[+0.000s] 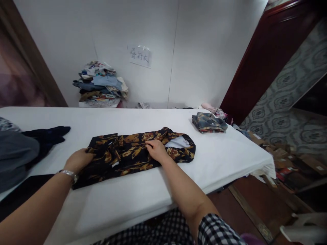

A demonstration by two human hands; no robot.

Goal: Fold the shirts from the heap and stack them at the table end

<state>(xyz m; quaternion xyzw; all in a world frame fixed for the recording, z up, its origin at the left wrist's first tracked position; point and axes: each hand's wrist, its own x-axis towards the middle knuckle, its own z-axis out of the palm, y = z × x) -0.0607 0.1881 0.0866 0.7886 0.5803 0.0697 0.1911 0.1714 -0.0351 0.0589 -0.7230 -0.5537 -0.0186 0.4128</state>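
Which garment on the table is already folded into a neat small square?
The plaid shirt at the far right of the table; the floral shirt lies half-folded.

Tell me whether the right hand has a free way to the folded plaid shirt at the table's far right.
Probably yes. The right hand rests on the black floral shirt, and only bare white table lies between it and the folded plaid shirt; it looks like a stretch, though.

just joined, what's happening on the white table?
A person has a black shirt with a gold leaf print spread flat on the white-covered table. The left hand presses its left end; the right hand pinches the fabric near the collar. A folded plaid shirt sits at the far right, dark clothes at the left, and a stack of folded garments against the wall.
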